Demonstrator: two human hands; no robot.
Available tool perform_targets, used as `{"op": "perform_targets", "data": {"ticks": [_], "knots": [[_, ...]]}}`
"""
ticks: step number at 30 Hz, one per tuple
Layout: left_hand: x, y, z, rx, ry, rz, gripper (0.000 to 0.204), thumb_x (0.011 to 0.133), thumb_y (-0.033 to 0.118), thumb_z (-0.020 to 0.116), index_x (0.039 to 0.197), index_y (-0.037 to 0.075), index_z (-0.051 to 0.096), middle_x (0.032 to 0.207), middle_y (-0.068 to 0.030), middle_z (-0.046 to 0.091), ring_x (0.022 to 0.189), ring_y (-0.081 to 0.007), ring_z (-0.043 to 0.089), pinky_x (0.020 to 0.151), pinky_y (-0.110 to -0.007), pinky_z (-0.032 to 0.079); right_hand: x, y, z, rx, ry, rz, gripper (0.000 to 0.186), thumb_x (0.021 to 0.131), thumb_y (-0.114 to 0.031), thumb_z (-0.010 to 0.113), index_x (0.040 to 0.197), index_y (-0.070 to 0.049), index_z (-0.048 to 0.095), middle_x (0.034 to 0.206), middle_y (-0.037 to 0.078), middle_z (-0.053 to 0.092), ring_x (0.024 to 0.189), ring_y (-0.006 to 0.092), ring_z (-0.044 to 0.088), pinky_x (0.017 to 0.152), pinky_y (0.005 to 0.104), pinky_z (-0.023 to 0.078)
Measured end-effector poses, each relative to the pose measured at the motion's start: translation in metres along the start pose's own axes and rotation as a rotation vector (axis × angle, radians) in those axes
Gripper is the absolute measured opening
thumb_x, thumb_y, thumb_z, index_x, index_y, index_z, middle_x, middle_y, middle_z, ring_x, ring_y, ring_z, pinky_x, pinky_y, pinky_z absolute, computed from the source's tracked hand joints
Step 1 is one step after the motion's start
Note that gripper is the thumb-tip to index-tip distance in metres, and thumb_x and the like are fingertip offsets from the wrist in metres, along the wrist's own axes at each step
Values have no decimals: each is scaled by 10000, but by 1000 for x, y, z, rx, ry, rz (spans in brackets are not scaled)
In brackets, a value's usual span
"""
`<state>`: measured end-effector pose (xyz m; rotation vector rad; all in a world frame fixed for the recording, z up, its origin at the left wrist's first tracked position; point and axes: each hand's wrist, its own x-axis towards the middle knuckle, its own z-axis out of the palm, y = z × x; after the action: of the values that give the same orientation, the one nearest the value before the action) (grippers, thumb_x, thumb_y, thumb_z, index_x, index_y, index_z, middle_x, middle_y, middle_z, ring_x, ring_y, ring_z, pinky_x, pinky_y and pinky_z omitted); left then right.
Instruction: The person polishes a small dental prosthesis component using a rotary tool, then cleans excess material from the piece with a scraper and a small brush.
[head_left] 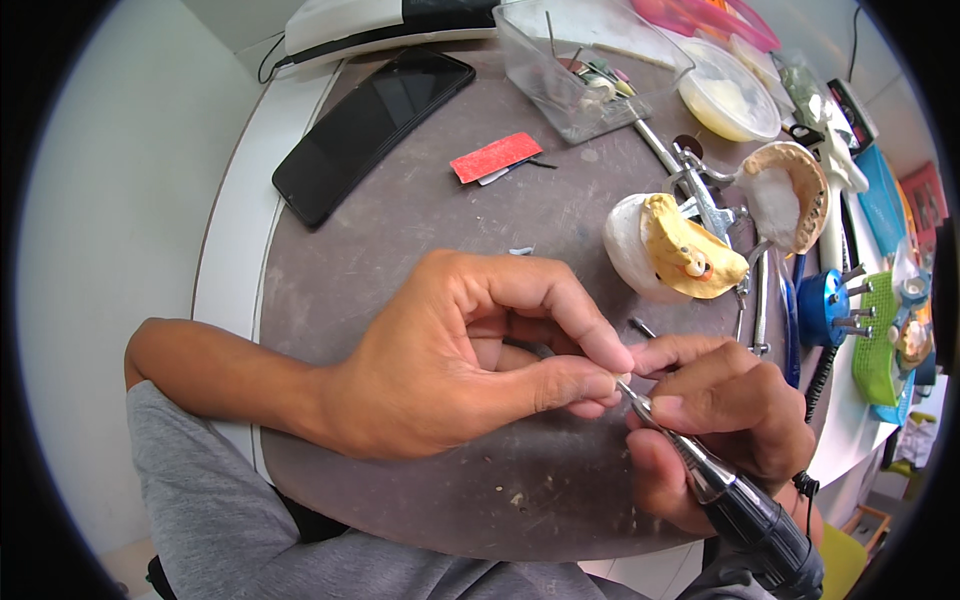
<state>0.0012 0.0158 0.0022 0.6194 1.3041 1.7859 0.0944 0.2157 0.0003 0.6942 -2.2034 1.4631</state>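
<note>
- While I look on, the left hand (420, 360) pinches a tiny pale piece (623, 378) between thumb and forefinger, its other fingers curled behind.
- The right hand (740, 400) grips a rotary handpiece (710, 472) much like a pen, fingers closed around its metal nose.
- Work on the piece seems under way, since it is held and the tool is at it; how much is finished or left, I can't judge (the fingertips hide most of it).
- The piece lies right at the left fingertips, the handpiece's thin tip just beside it, perhaps touching.
- Past the hands, a yellow dental cast (675, 240) sits on a metal articulator (712, 215).
- Farther off, a red strip (495, 157) and black phone (365, 135) lie on the bench (380, 255).
</note>
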Motion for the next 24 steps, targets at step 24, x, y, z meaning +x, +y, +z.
{"op": "perform_targets", "data": {"ticks": [24], "knots": [[0, -3, 1, 39, 3, 39, 122, 892, -99, 620, 1002, -49, 603, 1012, -204, 629, 938, -234, 685, 802, -323, 604, -1, 2, -7, 38, -24, 10, 236, 784, -43, 756, 910, 6, 563, 723, 94, 592, 688, 207, 641, 814, 439, 579]]}}
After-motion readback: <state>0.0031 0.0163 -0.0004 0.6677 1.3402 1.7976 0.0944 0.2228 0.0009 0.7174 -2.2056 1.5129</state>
